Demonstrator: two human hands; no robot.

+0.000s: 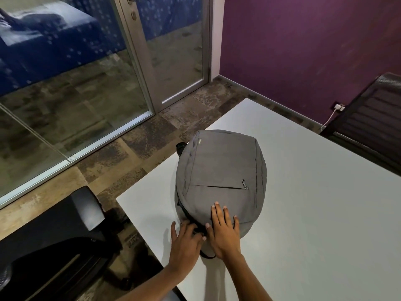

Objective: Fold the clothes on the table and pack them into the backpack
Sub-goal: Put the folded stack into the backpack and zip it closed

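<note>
Backpack (pixel 219 181) lies flat on table (pixel 314 203), near its left edge. Both hands on backpack's near end: left hand (pixel 185 246) beside right hand (pixel 223 231).

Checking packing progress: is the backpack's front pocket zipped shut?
Shut. The front pocket on the backpack shows a closed seam.

grey backpack (pixel 221 179) on white table (pixel 314 213), both hands (pixel 206 237) touching

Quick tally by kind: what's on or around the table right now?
Backpack: 1, grey, on the white table
Hands: 2, left hand and right hand, both on the backpack
Chairs: 2, black
Loose clothes: 0 visible
Total: 5
</note>
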